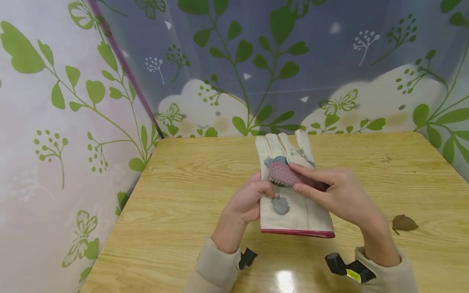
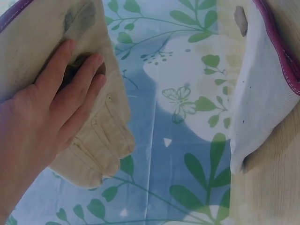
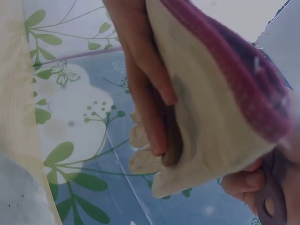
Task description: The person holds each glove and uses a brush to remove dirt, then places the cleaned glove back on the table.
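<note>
A cream work glove (image 1: 300,217) with a dark pink cuff edge is held tilted over the table, its fingers pointing away. At its near left side my left hand (image 1: 243,199) grips it, partly hidden by the cloth. My right hand (image 1: 346,193) holds a pink, white-dotted scrubbing brush (image 1: 283,174) between thumb and fingers. The bristles face the glove's palm, beside a grey stain (image 1: 281,204). Both wrist views are dim. In the right wrist view, a purple handle (image 3: 275,201) with a hole shows at lower right.
A dry brown leaf (image 1: 404,223) lies at the right on the wooden table (image 1: 176,195). Leaf-patterned cloth (image 1: 220,61) hangs behind and to the left. A white piece of cloth (image 2: 262,89) with a purple edge appears at the right of the left wrist view.
</note>
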Available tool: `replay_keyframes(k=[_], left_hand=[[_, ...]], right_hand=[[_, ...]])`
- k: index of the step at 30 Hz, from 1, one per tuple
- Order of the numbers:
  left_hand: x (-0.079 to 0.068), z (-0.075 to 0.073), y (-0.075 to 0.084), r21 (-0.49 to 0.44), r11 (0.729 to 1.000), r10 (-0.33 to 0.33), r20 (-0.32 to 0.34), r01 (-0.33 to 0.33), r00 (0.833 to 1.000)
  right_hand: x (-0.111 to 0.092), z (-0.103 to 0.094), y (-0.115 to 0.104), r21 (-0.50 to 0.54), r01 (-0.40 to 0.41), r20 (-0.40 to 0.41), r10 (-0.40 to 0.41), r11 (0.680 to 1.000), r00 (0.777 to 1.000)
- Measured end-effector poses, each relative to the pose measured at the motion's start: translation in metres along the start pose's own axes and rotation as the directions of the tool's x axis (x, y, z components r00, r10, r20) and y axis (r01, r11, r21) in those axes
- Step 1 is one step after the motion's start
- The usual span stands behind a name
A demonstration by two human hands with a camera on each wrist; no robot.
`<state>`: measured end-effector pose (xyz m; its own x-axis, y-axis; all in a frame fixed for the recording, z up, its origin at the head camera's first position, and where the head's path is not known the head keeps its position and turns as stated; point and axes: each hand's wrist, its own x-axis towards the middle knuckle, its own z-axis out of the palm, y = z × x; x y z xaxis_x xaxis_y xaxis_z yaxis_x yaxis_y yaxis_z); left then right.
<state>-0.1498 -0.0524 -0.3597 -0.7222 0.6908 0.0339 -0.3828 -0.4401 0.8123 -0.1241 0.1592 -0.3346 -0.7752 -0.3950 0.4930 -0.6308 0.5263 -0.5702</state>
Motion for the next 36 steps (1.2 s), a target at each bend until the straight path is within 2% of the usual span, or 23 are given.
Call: replay_keyframes(k=[7,11,16,19,23,29,34,36], left_hand=[[0.000,0.001,0.001,0.012,1.000,-0.005,-0.019,0.006,1.000],[0.000,0.000,0.000,0.001,1.000,-0.015,-0.059,0.015,0.998],[0.000,0.000,0.000,-0.005,1.000,-0.020,-0.091,0.019,0.996],[0.001,0.001,0.000,-0.023,1.000,-0.023,-0.100,0.021,0.995],[0.001,0.001,0.000,-0.033,0.999,-0.025,-0.110,0.022,0.994],[0.001,0.002,-0.001,-0.023,0.999,-0.030,-0.115,0.028,0.993],[0.000,0.001,-0.003,-0.033,0.999,-0.039,-0.118,0.035,0.992],[0.000,0.000,-0.004,-0.034,0.999,-0.046,-0.119,0.042,0.992]], right_hand=[[-0.002,-0.003,0.002,0.093,-0.118,-0.023,0.120,0.989,0.992],[-0.002,-0.005,0.003,0.084,-0.104,-0.063,0.109,0.991,0.992],[-0.001,-0.003,0.003,0.045,-0.089,-0.037,0.090,0.995,0.995],[-0.001,-0.004,0.003,0.078,-0.105,-0.028,0.107,0.991,0.994],[-0.002,-0.006,0.003,0.100,-0.147,-0.078,0.155,0.984,0.985],[0.003,0.002,0.008,-0.013,-0.144,-0.154,0.140,0.990,0.978],[0.004,0.005,0.012,0.009,-0.203,-0.220,0.200,0.979,0.955],[0.002,0.004,0.013,0.024,-0.184,-0.229,0.185,0.983,0.956]])
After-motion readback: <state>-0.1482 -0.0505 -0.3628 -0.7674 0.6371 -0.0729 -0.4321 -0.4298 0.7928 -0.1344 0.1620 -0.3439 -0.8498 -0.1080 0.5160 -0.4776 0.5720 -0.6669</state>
